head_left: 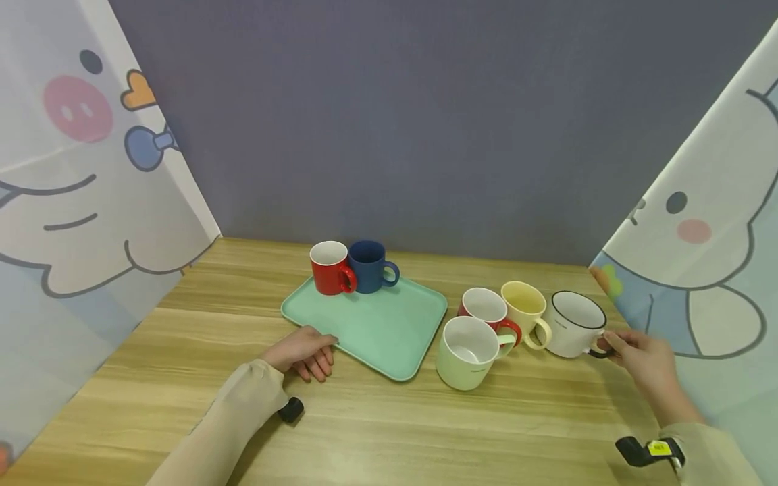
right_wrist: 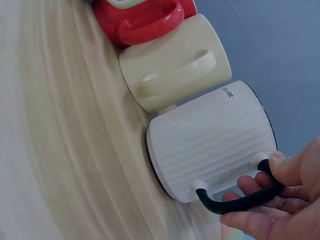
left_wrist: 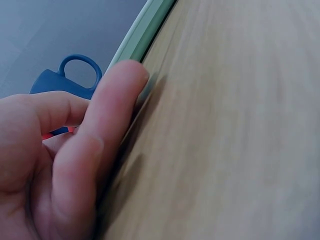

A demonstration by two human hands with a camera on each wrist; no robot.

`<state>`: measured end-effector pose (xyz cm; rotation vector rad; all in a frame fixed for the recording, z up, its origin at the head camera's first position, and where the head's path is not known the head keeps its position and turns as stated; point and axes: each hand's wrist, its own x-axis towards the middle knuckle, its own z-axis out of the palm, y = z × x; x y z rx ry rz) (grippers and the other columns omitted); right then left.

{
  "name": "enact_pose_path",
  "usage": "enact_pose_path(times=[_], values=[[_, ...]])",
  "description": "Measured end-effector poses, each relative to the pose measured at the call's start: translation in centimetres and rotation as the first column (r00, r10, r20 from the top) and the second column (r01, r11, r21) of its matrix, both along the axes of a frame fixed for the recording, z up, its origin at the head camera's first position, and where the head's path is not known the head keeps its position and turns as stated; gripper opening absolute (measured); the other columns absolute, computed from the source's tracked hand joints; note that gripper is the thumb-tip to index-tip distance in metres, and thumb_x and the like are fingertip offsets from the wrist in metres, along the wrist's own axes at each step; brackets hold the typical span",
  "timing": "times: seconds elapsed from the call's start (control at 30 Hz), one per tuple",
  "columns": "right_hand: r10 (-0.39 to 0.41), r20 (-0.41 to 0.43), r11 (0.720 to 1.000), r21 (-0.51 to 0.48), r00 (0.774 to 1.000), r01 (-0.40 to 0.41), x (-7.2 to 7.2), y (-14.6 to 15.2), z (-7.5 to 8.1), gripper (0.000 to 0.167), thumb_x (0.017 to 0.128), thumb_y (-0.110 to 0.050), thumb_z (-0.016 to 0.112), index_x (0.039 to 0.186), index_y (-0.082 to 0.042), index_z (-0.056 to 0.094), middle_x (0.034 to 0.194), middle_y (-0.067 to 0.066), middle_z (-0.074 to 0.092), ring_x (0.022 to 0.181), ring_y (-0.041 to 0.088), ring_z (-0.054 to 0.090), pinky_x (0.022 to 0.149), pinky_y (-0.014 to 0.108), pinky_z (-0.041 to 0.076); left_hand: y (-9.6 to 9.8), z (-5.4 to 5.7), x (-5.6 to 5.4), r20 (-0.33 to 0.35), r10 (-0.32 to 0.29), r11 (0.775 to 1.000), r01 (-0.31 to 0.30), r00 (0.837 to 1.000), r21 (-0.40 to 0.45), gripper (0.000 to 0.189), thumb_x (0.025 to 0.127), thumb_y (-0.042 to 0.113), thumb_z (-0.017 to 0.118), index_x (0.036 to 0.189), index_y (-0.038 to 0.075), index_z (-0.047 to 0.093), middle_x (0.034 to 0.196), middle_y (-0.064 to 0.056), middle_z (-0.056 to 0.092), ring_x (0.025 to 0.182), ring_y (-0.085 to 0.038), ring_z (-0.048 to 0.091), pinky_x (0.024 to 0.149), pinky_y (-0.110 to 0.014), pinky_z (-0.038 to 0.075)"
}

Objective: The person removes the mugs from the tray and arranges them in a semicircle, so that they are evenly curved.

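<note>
Right of the green tray (head_left: 371, 331), right hand (head_left: 647, 361) grips white mug (head_left: 571, 332) by its black handle (right_wrist: 240, 203), likely since that faces it; left hand (head_left: 304, 352), fingers relaxed, empty, lies by the tray's near edge.

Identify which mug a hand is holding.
The white, black-rimmed mug at far right: the right hand grips its black handle; no other mug is held.

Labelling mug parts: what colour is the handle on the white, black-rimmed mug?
Black curved handle with white ends; best seen in the right wrist view.
</note>
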<state>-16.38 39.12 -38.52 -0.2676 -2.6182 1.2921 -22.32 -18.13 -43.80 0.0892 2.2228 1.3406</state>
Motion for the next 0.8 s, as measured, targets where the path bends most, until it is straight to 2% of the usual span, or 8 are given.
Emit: enact_pose_path(times=[0.2,0.5,0.8], values=[[-0.004,-0.001,1.000,0.030,1.000,0.004,0.6,-0.5,0.0,0.041,0.103,-0.018,0.053,0.098,0.022,0.064,0.073,-0.011,0.071,0.066,-0.007,0.060,0.060,0.013,0.052,0.1,0.1,0.1,-0.007,-0.002,1.000,0.003,1.000,0.012,0.041,0.099,0.033,0.052,0.078,0.002,0.068,0.068,-0.010,0.071,0.054,-0.017,0.068,0.043,-0.025,0.050],[-0.005,0.053,1.000,0.025,0.999,0.003,1.1,-1.1,0.2,0.047,0.103,-0.023,0.053,0.111,0.024,0.059,0.077,-0.009,0.072,0.069,-0.008,0.061,0.062,0.013,0.051,0.1,0.2,0.0,0.008,0.000,1.000,0.000,1.000,0.027,0.042,0.099,0.033,0.052,0.077,0.002,0.069,0.068,-0.010,0.070,0.055,-0.016,0.068,0.043,-0.024,0.050],[0.032,0.056,0.998,0.056,0.998,-0.035,1.5,-1.4,0.1,0.044,0.102,-0.023,0.057,0.105,0.020,0.063,0.079,-0.003,0.073,0.069,-0.005,0.062,0.063,0.014,0.052,0.1,0.1,0.1,0.015,0.008,1.000,-0.008,1.000,0.025,0.042,0.100,0.032,0.051,0.076,0.002,0.069,0.068,-0.011,0.071,0.055,-0.016,0.068,0.043,-0.024,0.050]])
